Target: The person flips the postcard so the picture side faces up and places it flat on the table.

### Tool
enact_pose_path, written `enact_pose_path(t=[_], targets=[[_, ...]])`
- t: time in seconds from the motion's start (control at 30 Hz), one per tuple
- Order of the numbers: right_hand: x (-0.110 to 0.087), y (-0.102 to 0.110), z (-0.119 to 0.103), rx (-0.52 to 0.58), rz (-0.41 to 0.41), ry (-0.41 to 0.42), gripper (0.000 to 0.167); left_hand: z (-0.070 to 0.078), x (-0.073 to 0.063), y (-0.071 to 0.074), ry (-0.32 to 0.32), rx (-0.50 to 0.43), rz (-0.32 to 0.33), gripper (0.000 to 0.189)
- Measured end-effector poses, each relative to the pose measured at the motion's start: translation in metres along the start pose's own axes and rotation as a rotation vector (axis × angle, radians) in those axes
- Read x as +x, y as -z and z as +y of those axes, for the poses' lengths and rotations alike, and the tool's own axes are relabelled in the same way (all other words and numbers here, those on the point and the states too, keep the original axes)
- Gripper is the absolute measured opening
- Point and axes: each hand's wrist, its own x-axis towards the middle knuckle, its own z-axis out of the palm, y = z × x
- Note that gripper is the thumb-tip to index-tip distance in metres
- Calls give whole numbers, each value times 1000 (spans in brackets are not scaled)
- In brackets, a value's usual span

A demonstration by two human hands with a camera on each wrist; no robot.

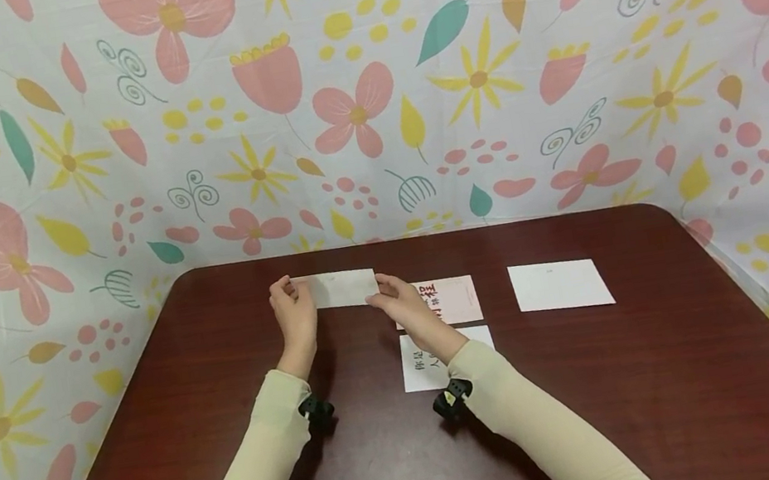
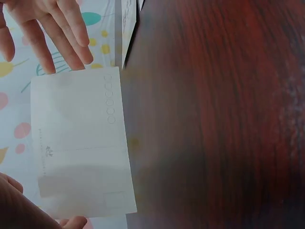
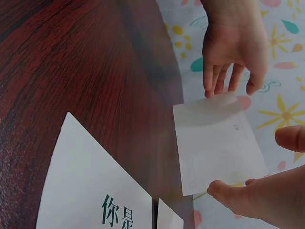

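Observation:
A white postcard is held up over the far left part of the table between both hands. Small printed ovals and a faint stamp box show on its face in the left wrist view. At its left edge are the fingertips of my left hand, the thumb apart from the card in the right wrist view. My right hand meets the opposite edge with extended fingers, its thumb also standing away. Below my right forearm lie a pink card with red characters and a white card with dark characters, both partly covered.
A blank-looking white card lies farther right on the dark red-brown table. Behind the table's far edge hangs a flower-patterned cloth. A black wrist camera sits on the left cuff, another on the right.

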Motion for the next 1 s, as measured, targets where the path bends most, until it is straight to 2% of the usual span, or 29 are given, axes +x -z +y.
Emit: enact_pose_path(t=[0.2, 0.43, 0.57, 0.83, 1.0], targets=[[0, -1, 2, 18, 2, -7, 56, -1, -2, 1, -13, -58, 0, 38], [1, -2, 5, 98, 43, -9, 50, -3, -1, 1, -49, -80, 44, 30], [1, -2, 6, 78, 81, 6, 48, -3, 1, 1, -61, -80, 68, 28], [1, -1, 7, 88, 160, 25, 45, -7, -1, 1, -88, 101, 109, 31], [1, -1, 8, 95, 190, 15, 44, -8, -3, 3, -90, 117, 82, 32]])
